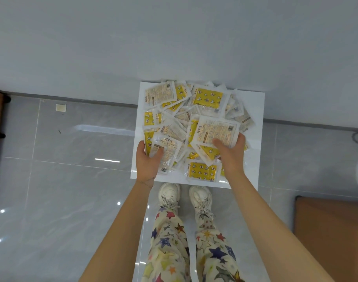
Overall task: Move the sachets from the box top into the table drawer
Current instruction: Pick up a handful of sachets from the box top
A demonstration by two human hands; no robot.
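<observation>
Here the sachets (194,119) lie heaped loose across the box top (253,110), which serves as the landmark: most of the pile sits toward its far and middle parts, with one yellow sachet (202,171) flat near its near edge. The left hand (148,159) is at the near-left part of the box top, fingers curled and clamped on a white sachet (168,151), thumb pressing on its face. The right hand (230,153) is at the near-middle, closed on a small stack (216,131) lifted a little off the heap, thumb on top and fingers below. Both grips look meant to gather several at once, since loose slippery packets would slide if pinched singly. The person stands at the near edge of the box top, shoes (184,195) just beside it, so the pile is within easy reach. No drawer shows; a brown surface (330,237) lies to the right of the box top, and whether that is the table I cannot tell.
</observation>
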